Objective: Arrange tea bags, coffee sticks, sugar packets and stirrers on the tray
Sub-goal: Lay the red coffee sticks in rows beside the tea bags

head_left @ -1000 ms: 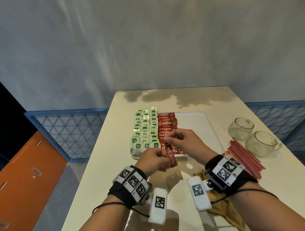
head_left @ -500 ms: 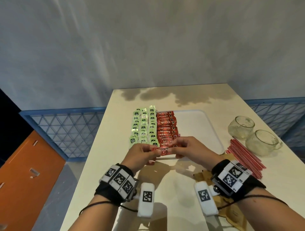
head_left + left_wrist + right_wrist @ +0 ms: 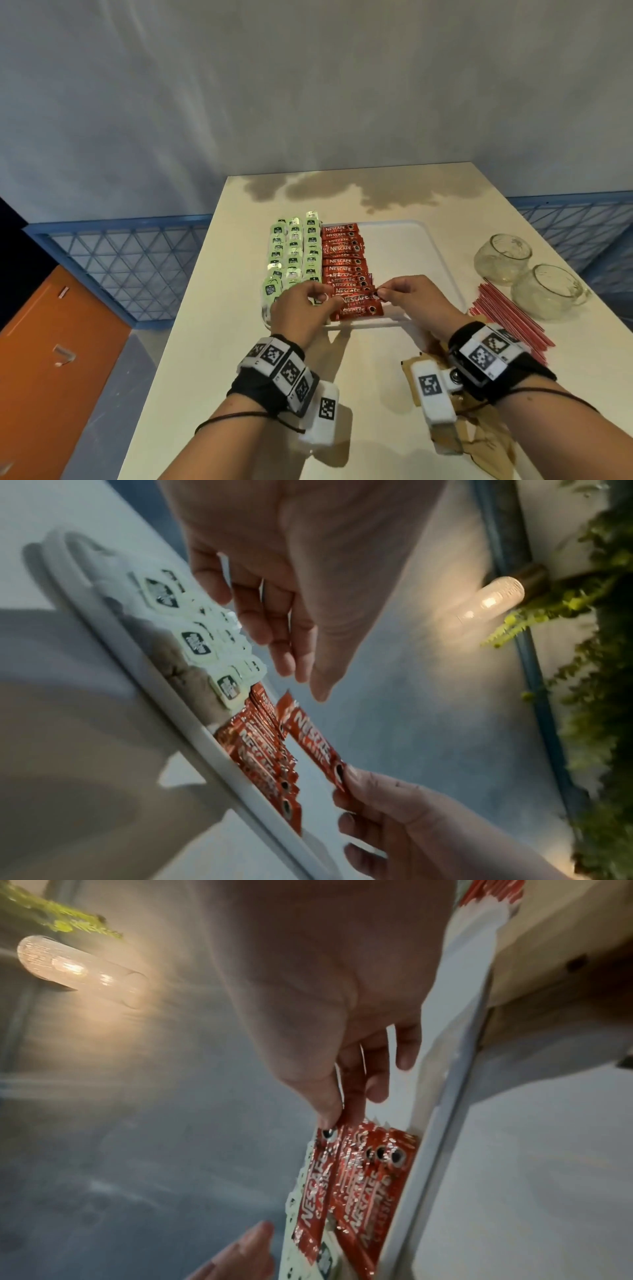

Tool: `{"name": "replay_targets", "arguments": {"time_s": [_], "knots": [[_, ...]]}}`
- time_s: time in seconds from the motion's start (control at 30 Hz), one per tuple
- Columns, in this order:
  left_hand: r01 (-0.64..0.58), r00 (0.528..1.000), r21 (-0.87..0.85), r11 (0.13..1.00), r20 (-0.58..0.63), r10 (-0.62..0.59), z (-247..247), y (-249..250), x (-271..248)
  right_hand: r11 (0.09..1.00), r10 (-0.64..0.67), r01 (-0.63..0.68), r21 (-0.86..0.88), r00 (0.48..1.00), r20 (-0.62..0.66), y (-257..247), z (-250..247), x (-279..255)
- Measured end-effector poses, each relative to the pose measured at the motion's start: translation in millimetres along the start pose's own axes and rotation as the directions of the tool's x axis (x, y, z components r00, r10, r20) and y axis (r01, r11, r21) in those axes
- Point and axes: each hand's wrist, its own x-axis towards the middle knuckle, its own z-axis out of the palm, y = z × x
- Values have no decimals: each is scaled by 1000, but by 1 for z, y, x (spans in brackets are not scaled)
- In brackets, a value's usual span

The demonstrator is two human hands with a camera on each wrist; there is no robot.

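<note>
A white tray [image 3: 411, 246] lies mid-table. Green tea bags [image 3: 294, 253] fill its left side in columns, and red coffee sticks [image 3: 342, 250] form a row beside them. My right hand [image 3: 407, 298] pinches the right end of one coffee stick [image 3: 315, 739] between thumb and forefinger, just above the near end of the row. My left hand [image 3: 301, 308] hovers at the stick's left end with loose fingers [image 3: 284, 642], holding nothing. The right wrist view shows the same pinch on the stick [image 3: 313, 1183]. Red stirrers [image 3: 507, 315] lie on the table right of the tray.
Two glass cups [image 3: 501, 257] [image 3: 548, 294] stand at the right, behind the stirrers. Brown paper packets [image 3: 479, 442] lie under my right wrist near the front edge. The table's left edge drops off towards an orange cabinet [image 3: 51, 342].
Both hands carried the stick forward over the near end of the coffee row. The left hand has let go of its end, and only the right hand holds it now.
</note>
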Motion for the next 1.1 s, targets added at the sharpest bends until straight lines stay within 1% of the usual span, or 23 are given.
{"name": "replay_targets", "arguments": {"time_s": [0.07,0.1,0.13,0.2,0.27,0.43,0.5,0.6,0.73,0.77,0.83,0.87,0.97,1.07,1.1], "knots": [[-67,994,231,971,-65,84,-1,2,3,999,44,-45,-18,998,-42,13,2,4],[-91,991,321,943,-68,119,-1,3,4,997,60,-63,-50,997,-48,19,3,6],[-114,988,397,911,-53,147,0,4,3,993,76,-80,-84,996,-44,25,6,7],[-163,983,520,838,16,181,4,4,2,979,102,-105,-175,994,-26,32,9,7],[-219,974,594,774,87,208,10,3,3,962,101,-103,-253,995,-24,33,12,8],[-363,932,702,612,270,243,22,8,9,948,87,-102,-302,994,-62,24,14,9],[-386,923,728,567,301,241,24,11,11,945,97,-111,-308,993,-61,22,13,9],[-389,921,743,544,303,245,24,12,12,957,114,-133,-256,990,-87,23,11,11],[-401,916,751,525,317,246,23,11,14,936,104,-112,-333,994,-42,23,12,12],[-404,914,754,517,323,244,23,11,14,943,97,-108,-316,994,-50,22,12,13],[-408,913,757,510,325,248,24,11,14,969,91,-110,-222,992,-91,23,10,16],[-408,913,756,512,324,248,24,11,14,974,89,-107,-201,991,-95,22,10,18],[-402,916,748,528,323,239,23,11,15,966,78,-85,-242,996,-39,22,11,22],[-392,920,738,549,305,247,20,13,13,979,86,-99,-176,993,-84,16,1,19],[-390,921,729,563,296,255,18,14,11,983,73,-86,-159,993,-91,15,-7,15]]}}
